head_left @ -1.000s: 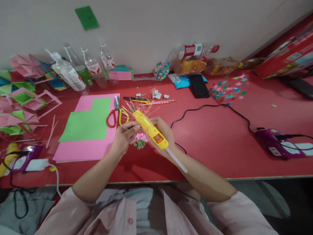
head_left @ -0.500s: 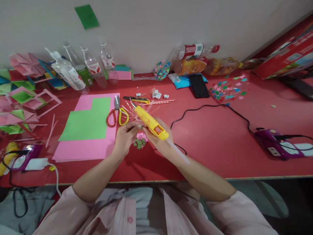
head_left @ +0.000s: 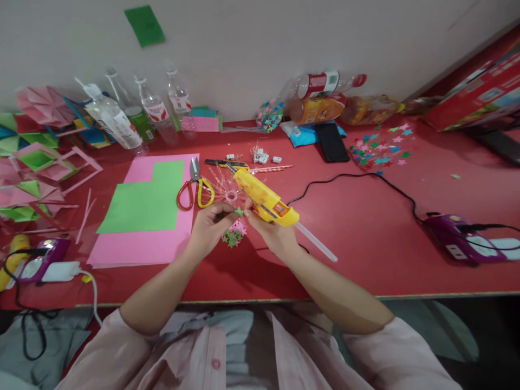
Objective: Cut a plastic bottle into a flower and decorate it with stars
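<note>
My left hand (head_left: 210,226) pinches a small green star (head_left: 239,212) between thumb and fingertips. My right hand (head_left: 273,230) is closed round a yellow glue gun (head_left: 266,199), whose metal tip points up and left and whose clear glue stick (head_left: 319,242) sticks out behind. The right fingertips are close to the star; whether they touch it I cannot tell. Below the fingertips lies a small pile of pink and green stars (head_left: 232,237). Just beyond my hands is a clear plastic ring with thin cut strips (head_left: 231,195).
Scissors (head_left: 195,184) lie by green paper (head_left: 142,208) on pink sheets. Behind are a cutter (head_left: 227,164), white pieces, bottles (head_left: 156,111) and a phone (head_left: 332,143). A black cable (head_left: 359,175) runs right to a purple power strip (head_left: 463,238). Folded paper shapes (head_left: 44,162) stand left.
The glue gun has shifted right and its tip has moved away from the front of the plastic ring. The green star now shows more clearly at my left fingertips.
</note>
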Demonstrator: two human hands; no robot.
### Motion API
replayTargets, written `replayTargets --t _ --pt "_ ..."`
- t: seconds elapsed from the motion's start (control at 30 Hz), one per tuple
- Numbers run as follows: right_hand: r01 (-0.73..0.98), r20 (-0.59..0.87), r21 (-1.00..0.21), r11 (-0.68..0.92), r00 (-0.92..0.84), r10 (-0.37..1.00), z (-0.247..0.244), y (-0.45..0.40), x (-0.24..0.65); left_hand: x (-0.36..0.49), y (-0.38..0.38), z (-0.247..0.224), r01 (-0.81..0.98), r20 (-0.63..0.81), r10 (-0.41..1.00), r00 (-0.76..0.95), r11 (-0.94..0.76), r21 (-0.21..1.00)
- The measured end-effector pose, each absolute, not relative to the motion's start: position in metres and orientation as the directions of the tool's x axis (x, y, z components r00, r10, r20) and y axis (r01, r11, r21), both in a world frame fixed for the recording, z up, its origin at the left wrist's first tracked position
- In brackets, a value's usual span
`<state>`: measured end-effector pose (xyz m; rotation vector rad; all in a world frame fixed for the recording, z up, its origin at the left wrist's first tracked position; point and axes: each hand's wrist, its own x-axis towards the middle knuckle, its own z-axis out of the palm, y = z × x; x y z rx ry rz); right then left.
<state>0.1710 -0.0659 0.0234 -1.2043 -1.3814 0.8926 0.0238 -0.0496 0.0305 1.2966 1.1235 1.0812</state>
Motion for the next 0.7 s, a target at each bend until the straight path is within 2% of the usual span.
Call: replayTargets --t 0.1,0.23,0.33,0.47,0.7 --pt "0.164 0.229 -0.963 0.215 0.071 0.971 0.028 -0.067 0.174 0.022 -0.049 0.032 0.08 0.021 0.989 0.147 -0.034 0.996" --pt "0.146 0.28 -0.949 0.279 -0.017 0.96 0.046 -0.065 0.18 0.013 -0.041 0.033 0.109 0.119 0.993 0.004 -0.119 0.987" --pt "0.131 0.244 -0.957 0.258 -0.114 0.963 0.054 -0.062 0.185 0.003 -0.032 0.034 0.187 0.218 0.972 -0.087 -0.199 0.962" --pt "0.216 0.196 -0.951 0.22 -0.126 0.972 0.049 -0.062 0.186 -0.004 -0.027 0.037 0.289 0.304 0.938 -0.166 -0.248 0.925" --pt "0.294 0.234 -0.916 0.273 -0.163 0.959 0.045 -0.064 0.183 -0.003 -0.028 0.039 0.335 0.322 0.931 -0.174 -0.252 0.908"
